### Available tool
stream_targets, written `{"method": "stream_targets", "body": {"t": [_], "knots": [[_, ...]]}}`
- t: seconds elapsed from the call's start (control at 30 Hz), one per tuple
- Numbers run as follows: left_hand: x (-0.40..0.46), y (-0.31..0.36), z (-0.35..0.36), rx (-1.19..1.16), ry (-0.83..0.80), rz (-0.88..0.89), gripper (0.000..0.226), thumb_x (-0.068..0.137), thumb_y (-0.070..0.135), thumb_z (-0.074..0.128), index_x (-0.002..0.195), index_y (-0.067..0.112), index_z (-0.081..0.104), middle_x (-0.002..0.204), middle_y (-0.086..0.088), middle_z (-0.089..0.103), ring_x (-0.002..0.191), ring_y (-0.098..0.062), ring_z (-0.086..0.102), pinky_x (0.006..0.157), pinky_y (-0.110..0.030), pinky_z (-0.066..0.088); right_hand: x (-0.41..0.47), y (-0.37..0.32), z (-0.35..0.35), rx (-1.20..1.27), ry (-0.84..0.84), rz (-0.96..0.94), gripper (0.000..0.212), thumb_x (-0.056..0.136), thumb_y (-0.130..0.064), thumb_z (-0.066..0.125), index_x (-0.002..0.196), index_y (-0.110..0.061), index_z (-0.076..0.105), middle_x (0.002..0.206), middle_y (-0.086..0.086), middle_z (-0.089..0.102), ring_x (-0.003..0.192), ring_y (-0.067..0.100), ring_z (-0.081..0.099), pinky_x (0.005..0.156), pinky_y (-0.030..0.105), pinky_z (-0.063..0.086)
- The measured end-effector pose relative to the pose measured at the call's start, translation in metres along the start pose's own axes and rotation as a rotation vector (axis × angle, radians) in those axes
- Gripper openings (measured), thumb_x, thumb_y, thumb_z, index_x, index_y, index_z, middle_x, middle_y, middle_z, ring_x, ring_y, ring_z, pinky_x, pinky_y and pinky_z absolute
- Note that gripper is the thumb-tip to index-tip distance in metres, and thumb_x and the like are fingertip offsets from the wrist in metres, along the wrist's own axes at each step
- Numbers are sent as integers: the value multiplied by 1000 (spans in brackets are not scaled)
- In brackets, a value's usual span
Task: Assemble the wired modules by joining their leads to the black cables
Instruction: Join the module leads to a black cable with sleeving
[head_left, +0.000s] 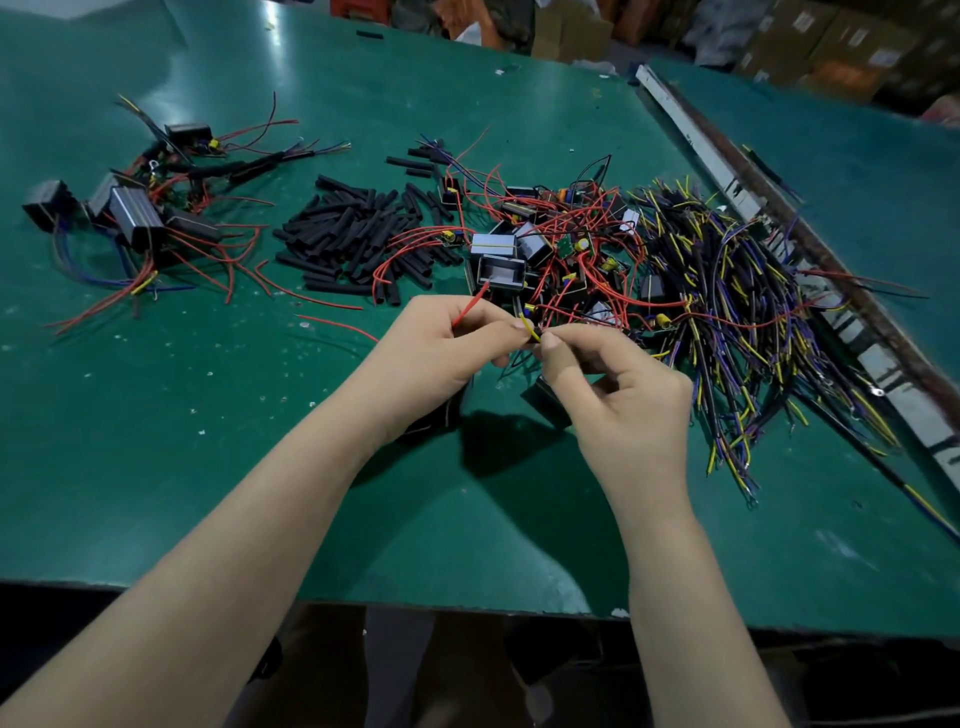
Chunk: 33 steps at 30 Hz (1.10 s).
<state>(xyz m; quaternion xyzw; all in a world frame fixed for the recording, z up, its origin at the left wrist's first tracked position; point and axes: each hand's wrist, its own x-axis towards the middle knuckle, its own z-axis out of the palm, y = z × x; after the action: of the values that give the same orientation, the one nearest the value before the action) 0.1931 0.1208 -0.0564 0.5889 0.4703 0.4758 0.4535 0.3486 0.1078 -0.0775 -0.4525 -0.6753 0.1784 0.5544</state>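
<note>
A: Two hands meet above the green table; my left hand pinches a red lead.

B: My right hand pinches a yellow wire, fingertips nearly touching, just before the module pile.

left hand: bare, no glove | right hand: bare | forearms: sleeveless, no watch or rings

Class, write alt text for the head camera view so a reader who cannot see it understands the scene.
Two bare hands meet above a green table: the left hand pinches a red lead, the right hand a yellow wire. Behind lie black sleeves, unassembled modules, black cables and finished units.
</note>
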Motion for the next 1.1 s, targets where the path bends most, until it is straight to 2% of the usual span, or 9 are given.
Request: {"method": "stream_targets", "body": {"t": [0.17, 0.3, 0.43, 0.57, 0.63, 0.7, 0.8, 0.93, 1.1], "knots": [[0, 1, 2, 0, 17, 7, 21, 88, 13, 63, 69, 21, 67, 51, 13, 55, 41, 2, 33, 43, -11, 25, 0, 2, 0, -30, -20, -16, 10, 90, -13, 64, 93, -16, 73, 75, -13, 65, 66, -1, 58, 62, 10, 43], [-1, 0, 1, 20, -7, 30, 18, 88, 15, 64, 71, 18, 66, 54, 13, 54, 45, 2, 35, 44, -10, 27, 1, 2, 0, -65, -53, -45, 15, 93, -15, 60, 102, -12, 72, 87, -5, 68, 76, 5, 62, 69, 25, 52], [6, 2, 2, -87, 28, -98, 12, 93, 24, 44, 87, 21, 54, 62, 11, 58, 56, -10, 45, 42, -13, 33, 2, 2, 0, -109, -36, -54, 12, 94, -15, 59, 99, -11, 70, 84, -19, 59, 76, -3, 55, 68, 13, 41], [2, -3, -1, -29, 72, 124, 22, 91, 35, 33, 80, 30, 51, 89, -6, 60, 73, -13, 49, 66, -27, 38, 1, 1, 0, -150, -87, -77, 11, 94, -12, 59, 98, -9, 68, 83, -5, 61, 74, 9, 54, 61, 13, 38], [-1, -6, 0, 21, 57, 220, 33, 98, 34, 29, 83, 19, 54, 88, -7, 60, 77, -10, 51, 68, -17, 38, 2, 2, -1, -181, -97, -112, 11, 94, -9, 58, 98, -6, 68, 84, 0, 62, 77, 13, 53, 64, 19, 40], [-2, -5, 1, 14, 44, 202, 37, 99, 33, 25, 82, 18, 55, 88, -9, 60, 74, -8, 52, 65, -11, 38, 2, 4, -1, -199, -104, -137, 11, 94, -8, 58, 98, -3, 67, 85, -1, 60, 78, 13, 52, 65, 22, 41], [2, -8, 0, 64, 54, 157, 33, 95, 30, 32, 73, 36, 56, 87, -5, 61, 73, -7, 51, 67, -19, 40, 2, 5, -2, -211, -105, -147, 11, 94, -8, 57, 97, -4, 67, 84, -3, 58, 78, 15, 51, 64, 24, 41], [2, -11, -3, 256, 18, 228, 18, 97, 22, 53, 88, 29, 67, 78, 17, 62, 74, 7, 54, 70, -11, 40, 4, 7, -5, -259, -73, -179, 11, 93, -7, 58, 96, -5, 69, 84, -4, 60, 78, 17, 54, 70, 21, 41], [3, -11, -5, 283, 12, 268, 11, 90, 21, 63, 95, 26, 72, 94, 6, 68, 92, -4, 62, 87, -21, 46, 5, 10, -8, -320, -43, -244, 12, 92, -7, 61, 95, -4, 72, 91, 3, 68, 85, 24, 60, 78, 38, 47]]}}
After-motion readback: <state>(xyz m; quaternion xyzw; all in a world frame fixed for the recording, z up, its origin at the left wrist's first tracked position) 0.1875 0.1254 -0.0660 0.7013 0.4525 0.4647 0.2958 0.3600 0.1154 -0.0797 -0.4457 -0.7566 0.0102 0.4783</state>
